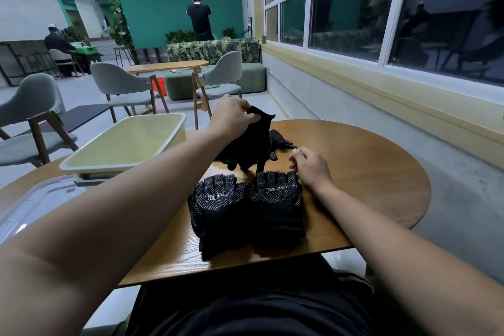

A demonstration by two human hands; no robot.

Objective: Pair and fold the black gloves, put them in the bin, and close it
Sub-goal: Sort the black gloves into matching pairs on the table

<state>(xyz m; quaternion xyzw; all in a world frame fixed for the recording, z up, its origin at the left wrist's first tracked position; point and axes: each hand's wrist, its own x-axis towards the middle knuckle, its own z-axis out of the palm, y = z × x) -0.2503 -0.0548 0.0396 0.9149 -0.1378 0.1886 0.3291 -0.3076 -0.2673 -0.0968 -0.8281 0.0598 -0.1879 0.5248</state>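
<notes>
1. Black folded gloves [218,213] are seen lowest on the wooden table [368,172], just below the centre of the frame. They are laid as two bundles side by side, with dotted palms and white labels turned upward.
2. Just beside the right-hand bundle, right of centre, the right hand [312,169] is rested on the tabletop. Its fingers are loosely curled and nothing is held in it.
3. At the lower left edge a clear lid [41,199] is laid flat on the table, apart from the container it belongs to.
4. Above centre the left hand [234,117] is raised. A single black glove [259,139] is gripped at its cuff by the curled fingers and thumb and is hung downward over the loose gloves [282,140] piled behind the bundles.
5. Left of centre the bin [95,169] is stood open on the table, its pale yellow interior exposed.
6. Toward the upper left, grey chairs [122,82] are placed on the floor beyond the table.
</notes>
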